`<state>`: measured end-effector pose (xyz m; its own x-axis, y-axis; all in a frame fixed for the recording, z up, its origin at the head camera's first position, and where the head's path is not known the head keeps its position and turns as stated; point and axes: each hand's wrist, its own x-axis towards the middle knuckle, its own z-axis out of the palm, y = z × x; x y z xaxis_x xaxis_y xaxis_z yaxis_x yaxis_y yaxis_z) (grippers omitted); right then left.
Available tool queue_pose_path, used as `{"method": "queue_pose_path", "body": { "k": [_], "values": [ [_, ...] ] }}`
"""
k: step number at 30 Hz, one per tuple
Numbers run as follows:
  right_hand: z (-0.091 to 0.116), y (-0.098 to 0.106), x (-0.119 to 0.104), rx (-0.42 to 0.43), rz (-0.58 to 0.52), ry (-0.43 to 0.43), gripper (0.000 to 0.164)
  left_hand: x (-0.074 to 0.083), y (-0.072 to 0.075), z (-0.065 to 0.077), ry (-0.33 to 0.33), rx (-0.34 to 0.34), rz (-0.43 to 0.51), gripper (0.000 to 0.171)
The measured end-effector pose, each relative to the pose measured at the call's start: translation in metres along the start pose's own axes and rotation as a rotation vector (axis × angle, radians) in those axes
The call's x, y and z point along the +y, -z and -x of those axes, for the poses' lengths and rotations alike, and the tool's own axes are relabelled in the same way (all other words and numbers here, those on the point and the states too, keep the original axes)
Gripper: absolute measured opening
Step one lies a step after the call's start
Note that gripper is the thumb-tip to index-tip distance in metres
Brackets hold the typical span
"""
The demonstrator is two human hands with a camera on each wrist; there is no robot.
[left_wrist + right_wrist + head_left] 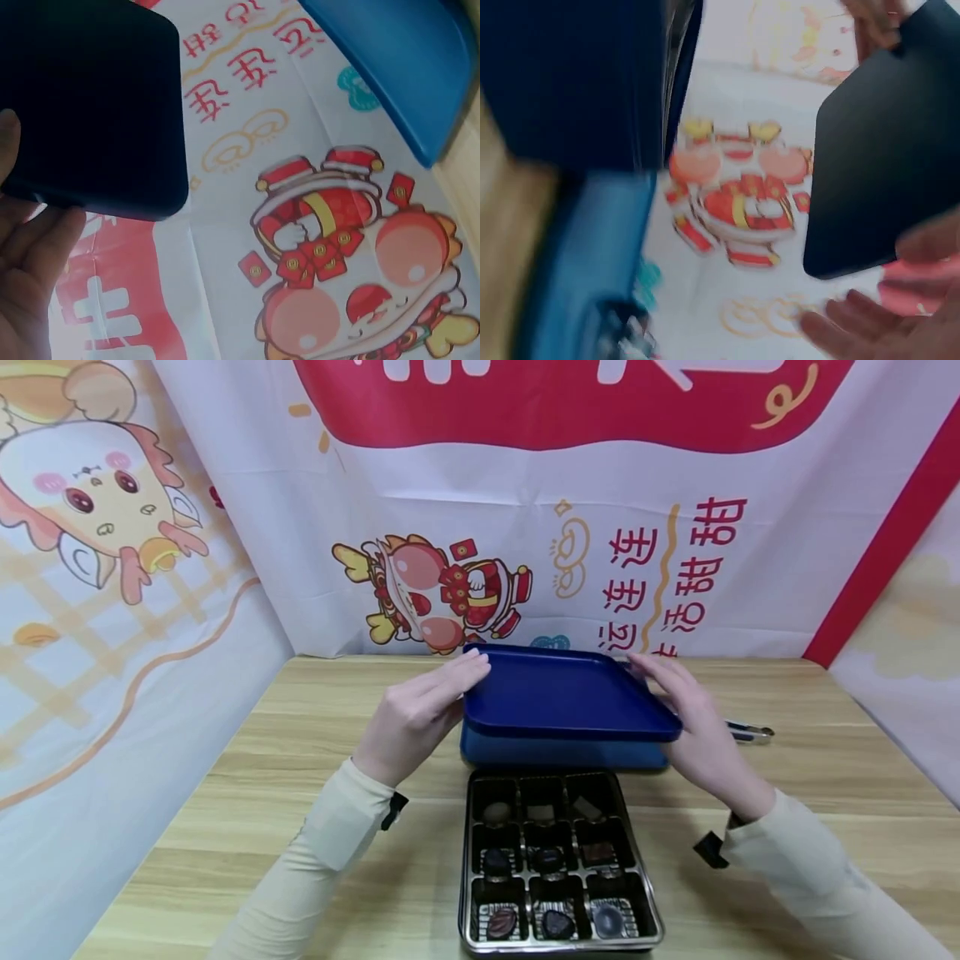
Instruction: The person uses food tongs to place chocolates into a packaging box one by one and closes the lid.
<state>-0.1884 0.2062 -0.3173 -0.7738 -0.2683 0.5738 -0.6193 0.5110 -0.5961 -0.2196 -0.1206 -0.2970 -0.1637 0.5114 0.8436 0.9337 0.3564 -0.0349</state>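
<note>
A dark blue lid [562, 693] is held up, slightly tilted, over a blue box [570, 752]. My left hand [423, 714] grips the lid's left side; in the left wrist view its thumb lies on one face and its fingers [49, 247] on the other. At the lid's right edge is my right hand [701, 735]. The right wrist view is blurred and shows its fingers [855, 322] spread out beside the lid [885, 165], the thumb side overlapping it. Whatever the blue box contains is hidden beneath the lid.
A tray of chocolates [465, 902], divided into compartments with several pieces, lies in front of the blue box. Tongs [750, 732] show partly behind my right hand. All stand on a wooden table [337, 727], with a printed cloth [450, 477] hanging behind.
</note>
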Motion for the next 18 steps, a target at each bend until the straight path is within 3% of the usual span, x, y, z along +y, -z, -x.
{"method": "queue_pose_path", "body": {
  "k": [2, 3, 6, 8, 13, 15, 18],
  "values": [
    [-0.003, 0.003, -0.008, 0.004, 0.078, 0.157, 0.059, 0.0, 0.001, 0.0, 0.026, 0.01, 0.023, 0.044],
    [-0.004, 0.004, -0.013, 0.008, 0.09, 0.215, 0.054, 0.001, 0.001, -0.001, 0.043, 0.016, 0.042, 0.044],
    [-0.006, 0.008, -0.03, 0.061, 0.068, 0.349, 0.044, 0.004, 0.002, -0.002, 0.114, 0.037, 0.109, 0.042],
    [-0.007, 0.008, -0.038, 0.129, 0.075, 0.409, 0.046, 0.007, 0.003, -0.004, 0.166, 0.047, 0.159, 0.038],
    [-0.007, 0.007, -0.042, 0.297, 0.109, 0.486, 0.04, 0.019, 0.009, -0.014, 0.243, 0.071, 0.298, 0.031],
    [-0.006, 0.007, -0.039, 0.328, 0.097, 0.481, 0.033, 0.025, 0.013, -0.019, 0.255, 0.072, 0.339, 0.031],
    [-0.005, 0.007, -0.037, 0.342, 0.043, 0.45, 0.039, 0.024, 0.013, -0.019, 0.265, 0.069, 0.369, 0.031]
  ]
}}
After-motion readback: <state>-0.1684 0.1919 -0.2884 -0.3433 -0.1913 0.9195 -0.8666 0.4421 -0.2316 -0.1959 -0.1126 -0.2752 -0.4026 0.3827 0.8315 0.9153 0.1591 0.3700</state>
